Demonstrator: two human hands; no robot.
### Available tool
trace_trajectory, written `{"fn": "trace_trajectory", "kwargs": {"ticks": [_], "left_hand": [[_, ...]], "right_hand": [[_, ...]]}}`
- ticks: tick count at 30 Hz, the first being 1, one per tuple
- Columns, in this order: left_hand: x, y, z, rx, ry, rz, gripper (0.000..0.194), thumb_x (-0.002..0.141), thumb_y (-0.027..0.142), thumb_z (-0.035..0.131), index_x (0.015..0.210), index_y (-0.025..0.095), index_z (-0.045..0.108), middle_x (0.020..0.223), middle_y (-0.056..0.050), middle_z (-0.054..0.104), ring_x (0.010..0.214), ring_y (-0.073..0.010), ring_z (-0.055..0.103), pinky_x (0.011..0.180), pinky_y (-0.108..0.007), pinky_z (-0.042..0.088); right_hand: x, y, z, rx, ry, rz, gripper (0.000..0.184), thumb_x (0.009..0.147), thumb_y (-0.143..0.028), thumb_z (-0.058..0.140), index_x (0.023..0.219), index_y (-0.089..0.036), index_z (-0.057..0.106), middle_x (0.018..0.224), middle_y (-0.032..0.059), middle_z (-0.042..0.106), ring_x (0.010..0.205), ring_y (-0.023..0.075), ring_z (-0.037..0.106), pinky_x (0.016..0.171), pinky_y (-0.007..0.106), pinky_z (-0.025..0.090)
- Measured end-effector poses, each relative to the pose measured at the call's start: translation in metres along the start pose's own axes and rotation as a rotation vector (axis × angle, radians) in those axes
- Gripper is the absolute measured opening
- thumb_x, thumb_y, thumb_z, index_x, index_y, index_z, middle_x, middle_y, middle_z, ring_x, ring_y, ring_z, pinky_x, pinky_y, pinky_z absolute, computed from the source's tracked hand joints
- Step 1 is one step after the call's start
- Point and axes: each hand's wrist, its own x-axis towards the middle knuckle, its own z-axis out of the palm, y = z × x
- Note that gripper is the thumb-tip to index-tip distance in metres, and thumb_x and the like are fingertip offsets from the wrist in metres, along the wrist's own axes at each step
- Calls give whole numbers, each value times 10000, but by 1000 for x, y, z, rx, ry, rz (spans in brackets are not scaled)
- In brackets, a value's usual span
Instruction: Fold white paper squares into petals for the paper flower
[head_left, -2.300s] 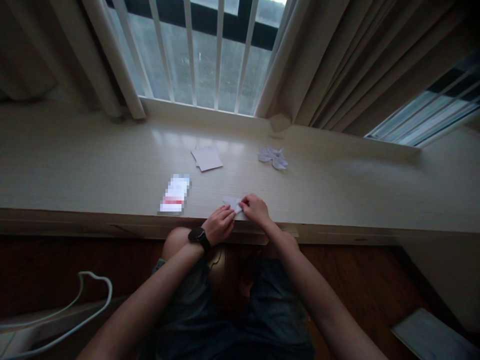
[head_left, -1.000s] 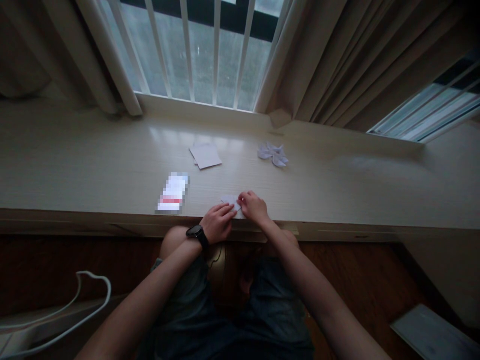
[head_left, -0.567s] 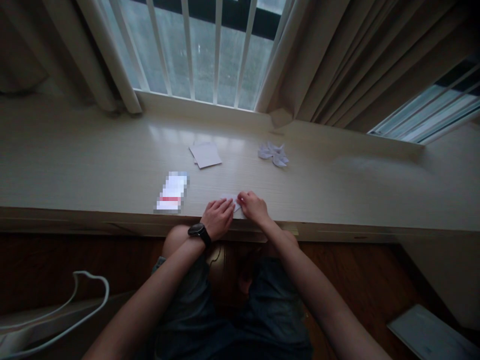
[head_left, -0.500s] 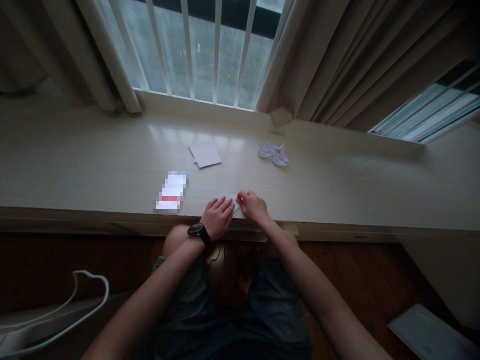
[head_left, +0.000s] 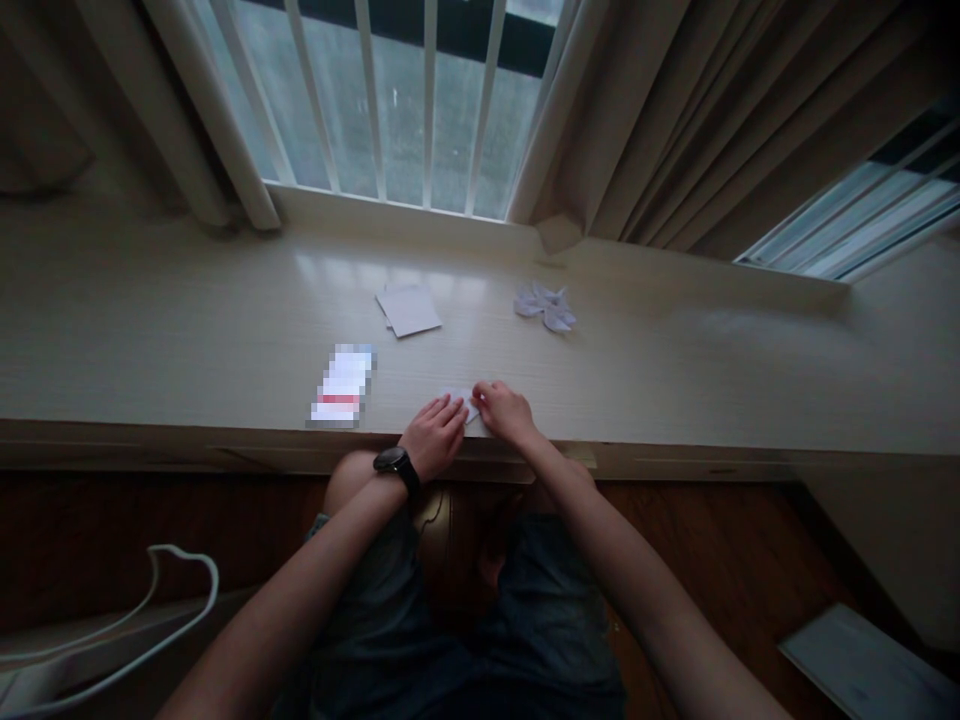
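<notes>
A small piece of white folded paper (head_left: pixel 471 408) lies near the front edge of the pale ledge, largely covered by my hands. Stretched flat over its left part is my left hand (head_left: pixel 435 436), fingers extended, a black watch on the wrist. My right hand (head_left: pixel 504 410) pinches the paper's right side between thumb and fingers. Farther back is a small stack of square white sheets (head_left: pixel 409 310). To its right sit several pointed folded-paper shapes (head_left: pixel 545 307), bunched together.
A phone (head_left: pixel 343 385) with a lit, blurred screen lies on the ledge (head_left: pixel 675 380) left of my hands. Curtains (head_left: pixel 637 120) and a barred window stand behind. A white hanger-like loop (head_left: pixel 214 580) is at lower left, a flat pale panel (head_left: pixel 862 665) on the floor at lower right.
Both hands hold nearly the same pose on the paper. The whole view has shifted very slightly; nothing else has visibly moved.
</notes>
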Motion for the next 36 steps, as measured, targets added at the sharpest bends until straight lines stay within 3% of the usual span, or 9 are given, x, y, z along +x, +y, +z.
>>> {"fn": "trace_trajectory", "kwargs": {"ticks": [7,12,17,24,28,36], "left_hand": [[1,-1,-3,23,-9,25,365,930,228,446,1270,171,566,1346,-118,554,1304,-289,452,1068,-507,395],[1,2,-4,42,-17,15,375,914,204,459,1270,171,570,1351,-92,557,1303,-306,439,1060,-501,389],[1,5,-3,62,-18,-15,389,899,208,475,1276,185,568,1328,-78,579,1283,-317,443,1014,-505,408],[2,8,-5,98,-64,-52,377,894,216,470,1252,189,586,1344,-63,569,1294,-311,417,1011,-489,395],[2,9,-5,96,-66,-64,361,904,219,451,1232,200,600,1340,-59,572,1291,-302,419,1009,-488,391],[3,9,-6,80,-74,-74,365,902,232,460,1237,201,599,1323,-72,581,1276,-306,420,996,-490,390]], "right_hand": [[0,-1,-2,19,6,7,251,961,-392,415,1094,-282,598,1003,67,624,780,181,603,657,270,387],[-1,-1,4,84,83,50,213,936,-406,475,1007,-268,621,1003,46,616,767,168,597,627,261,386],[-12,0,19,234,282,85,239,928,-413,503,986,-230,644,1036,44,596,809,151,590,672,247,420],[-38,1,37,357,560,-93,215,908,-335,544,926,-220,725,1096,73,595,923,185,529,855,308,432],[-45,0,39,305,515,-170,219,911,-325,540,960,-250,740,1091,63,608,932,194,501,874,324,411],[-44,13,22,96,386,-76,262,915,-427,518,1051,-335,722,1146,61,585,1023,236,439,867,353,339]]}}
